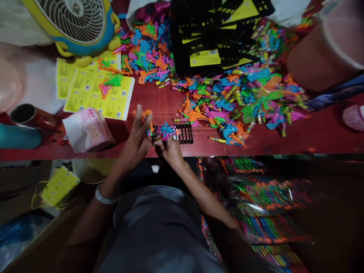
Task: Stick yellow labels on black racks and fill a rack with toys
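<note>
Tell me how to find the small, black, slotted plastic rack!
Start at the dark red table and look along its near edge, around the middle. There, by the person's right hand, lies the flat black rack, partly under bright plastic pieces. Unlike the big black plastic heap with yellow cards farther back, it is small and shows a row of open slots.

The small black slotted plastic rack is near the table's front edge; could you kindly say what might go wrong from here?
The small black slotted plastic rack lies near the front edge of the red table, so a nudge from the right hand might tip it off. The pink and blue plastic pieces over it could slip off. The loose heap of multicoloured plastic toys spreads close beside it, so stray pieces might get mixed in.
</note>
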### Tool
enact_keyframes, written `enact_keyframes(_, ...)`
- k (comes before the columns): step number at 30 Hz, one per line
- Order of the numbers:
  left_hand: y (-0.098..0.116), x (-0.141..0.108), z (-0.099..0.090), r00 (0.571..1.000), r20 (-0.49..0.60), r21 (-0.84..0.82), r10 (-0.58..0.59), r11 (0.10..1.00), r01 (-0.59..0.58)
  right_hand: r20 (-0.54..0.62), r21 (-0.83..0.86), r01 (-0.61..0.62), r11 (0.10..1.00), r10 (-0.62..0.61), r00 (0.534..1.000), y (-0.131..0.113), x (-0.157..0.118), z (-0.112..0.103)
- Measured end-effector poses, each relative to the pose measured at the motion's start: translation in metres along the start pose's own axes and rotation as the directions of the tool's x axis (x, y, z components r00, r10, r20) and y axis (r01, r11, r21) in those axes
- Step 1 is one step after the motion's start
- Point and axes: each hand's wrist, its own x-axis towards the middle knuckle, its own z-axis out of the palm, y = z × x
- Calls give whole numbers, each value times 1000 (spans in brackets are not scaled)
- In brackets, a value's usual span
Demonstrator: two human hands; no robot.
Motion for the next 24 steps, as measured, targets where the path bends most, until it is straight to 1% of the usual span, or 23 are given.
enact_keyframes(2,-2,0,1,1000,5,-4,17,1000,-17,2,-79,17,997,-17,1000,-2,-5,3)
enact_keyframes(4,-3,0,1,1000,5,-16,23,1000,-23,5,-111,31,993,-31,1000,-5,-9,6)
enact_keyframes(7,-1,1,0,1000,-1,-20,14,1000,-14,-32,-44,29,999,-31,999,-5,-13,9)
enact_keyframes(10,2,1,-1,1000,9,-17,-1,1000,1,-75,26,-5,1000,7,997,-2,-12,9)
enact_keyframes(13,5,2,-3,999,30,-29,-15,999,16,-53,0,-32,999,32,998,3,-9,7)
enact_keyframes(15,5,3,-4,999,42,-34,-24,999,25,-23,-73,-6,997,5,1000,5,-8,6)
enact_keyframes(18,5,3,-4,998,47,-42,-30,999,32,49,-242,51,969,-40,998,-1,-6,5)
enact_keyframes(19,4,3,-4,999,45,-48,-30,998,32,80,-301,52,952,-29,996,-5,-6,5)
enact_keyframes(21,4,3,-4,999,43,-59,-30,998,33,127,-411,24,911,31,991,-13,-5,5)
enact_keyframes(24,4,3,-4,998,39,-78,-43,996,46,175,-506,-1,862,104,979,-22,-5,7)
